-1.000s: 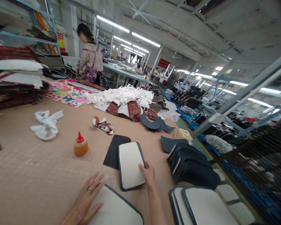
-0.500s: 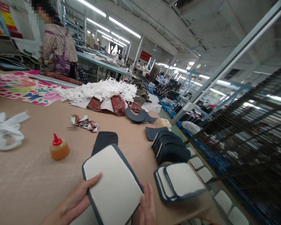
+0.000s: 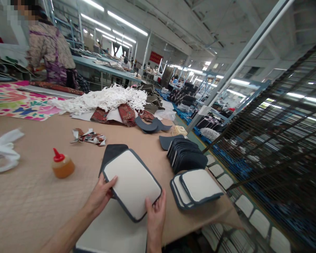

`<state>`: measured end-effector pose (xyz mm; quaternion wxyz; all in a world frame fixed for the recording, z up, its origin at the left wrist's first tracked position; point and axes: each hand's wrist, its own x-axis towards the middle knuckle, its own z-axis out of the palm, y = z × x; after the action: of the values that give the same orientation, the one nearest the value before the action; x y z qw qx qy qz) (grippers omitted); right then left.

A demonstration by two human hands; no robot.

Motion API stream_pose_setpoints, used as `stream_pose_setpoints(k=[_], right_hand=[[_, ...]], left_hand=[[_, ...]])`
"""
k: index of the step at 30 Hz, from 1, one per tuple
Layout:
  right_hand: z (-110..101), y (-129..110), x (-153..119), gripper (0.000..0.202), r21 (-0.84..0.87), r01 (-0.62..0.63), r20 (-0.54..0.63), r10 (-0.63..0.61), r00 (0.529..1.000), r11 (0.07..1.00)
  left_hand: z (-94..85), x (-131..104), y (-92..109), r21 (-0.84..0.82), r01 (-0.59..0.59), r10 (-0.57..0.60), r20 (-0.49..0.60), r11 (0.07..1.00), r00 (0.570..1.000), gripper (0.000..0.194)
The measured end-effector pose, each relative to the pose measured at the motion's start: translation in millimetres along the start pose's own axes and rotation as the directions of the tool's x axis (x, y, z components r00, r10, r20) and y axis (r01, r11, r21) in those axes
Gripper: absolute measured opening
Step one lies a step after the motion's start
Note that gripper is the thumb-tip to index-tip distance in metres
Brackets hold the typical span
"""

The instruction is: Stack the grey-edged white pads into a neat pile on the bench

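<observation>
I hold a white pad with a dark grey bound edge (image 3: 131, 182) above the brown table (image 3: 28, 207). My left hand (image 3: 101, 195) grips its near left corner and my right hand (image 3: 155, 214) grips its near right edge. A larger white pad (image 3: 113, 233) lies flat under it at the table's front edge. A dark fabric piece (image 3: 112, 153) lies just beyond the held pad. To the right sits a short stack of finished pads (image 3: 196, 188) and behind it a fanned stack of dark pieces (image 3: 185, 158).
A glue bottle with a red cap (image 3: 61, 165) stands left of my hands. White fabric scraps (image 3: 2, 151), patterned scraps (image 3: 89, 137) and a heap of white strips (image 3: 105, 98) lie farther back. A person in a patterned top (image 3: 51, 52) works at the far end. Wire racks (image 3: 279, 140) stand right.
My right hand pulled the small pad off the table toward me, and both hands now hold it over the larger pad. My view has swung to the right.
</observation>
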<state>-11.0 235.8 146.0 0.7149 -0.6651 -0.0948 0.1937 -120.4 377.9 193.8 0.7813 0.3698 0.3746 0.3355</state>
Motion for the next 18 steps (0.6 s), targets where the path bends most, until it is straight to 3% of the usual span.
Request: stream_pose_setpoints(k=[5,10,13,15,18], right_hand=[[32.8,-17.3,43.6,0.081,-0.055,0.112,-0.002,-0.112,0.994,0.992],[31.0,-19.2,52.8,0.063,-0.158,0.136,-0.070,-0.149,0.986,0.978],[21.8,-23.7,40.0,0.056,-0.089,0.081,0.071,-0.075,0.995,0.993],[17.9,-20.9,21.6,0.059,0.117,-0.058,0.172,0.037,0.984,0.991],[13.9,-1.2,-14.3,0.066,0.389,-0.296,0.214,0.227,0.950,0.872]], left_hand=[[0.4,43.6,6.8,0.227,-0.088,0.101,-0.047,0.970,0.994,0.037],[-16.1,60.9,26.2,0.272,-0.091,0.111,-0.058,0.958,0.992,0.039],[-19.1,47.1,41.2,0.217,-0.047,0.044,0.018,0.975,0.999,0.040],[-17.0,26.9,43.9,0.157,0.015,-0.031,0.095,0.987,0.995,0.044],[-15.2,-13.8,30.0,0.000,0.077,-0.076,0.166,0.997,0.983,0.038]])
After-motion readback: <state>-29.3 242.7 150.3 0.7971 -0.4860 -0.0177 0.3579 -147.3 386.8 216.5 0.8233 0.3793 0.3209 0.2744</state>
